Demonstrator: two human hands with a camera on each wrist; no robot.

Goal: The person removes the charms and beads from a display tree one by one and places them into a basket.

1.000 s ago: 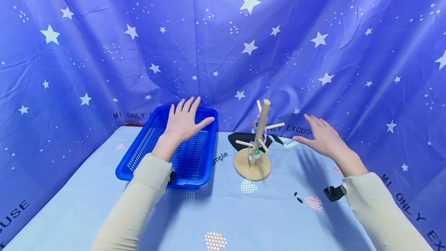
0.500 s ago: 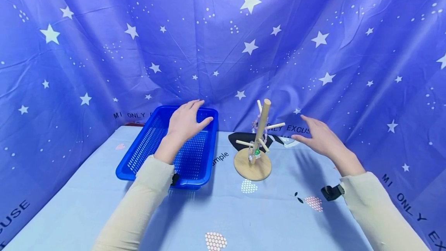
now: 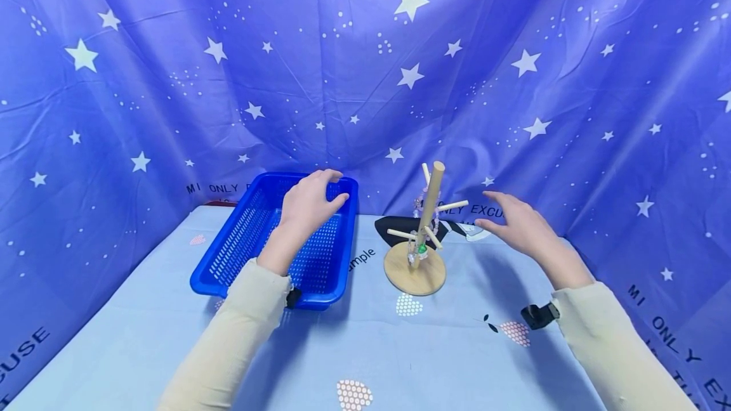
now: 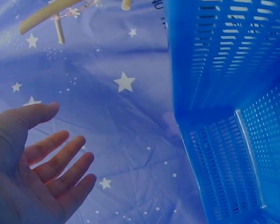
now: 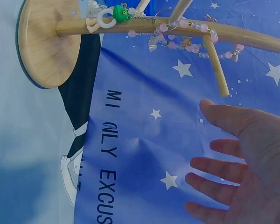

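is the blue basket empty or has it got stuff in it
Empty, as far as shown: the blue basket shows only bare perforated floor and walls; the left hand hides part.

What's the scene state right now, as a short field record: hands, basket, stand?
left hand: over the blue basket, fingers loosely curled, holds nothing
right hand: open, fingers spread, just right of the wooden peg stand, apart from it
stand load: beaded bracelets hang on the pegs; a small green charm near the base
surface: light blue cloth

I lose the basket (image 3: 240,243) floor under my left hand (image 3: 308,203) | bead strands (image 3: 421,208) by my right hand (image 3: 516,224) too small to count
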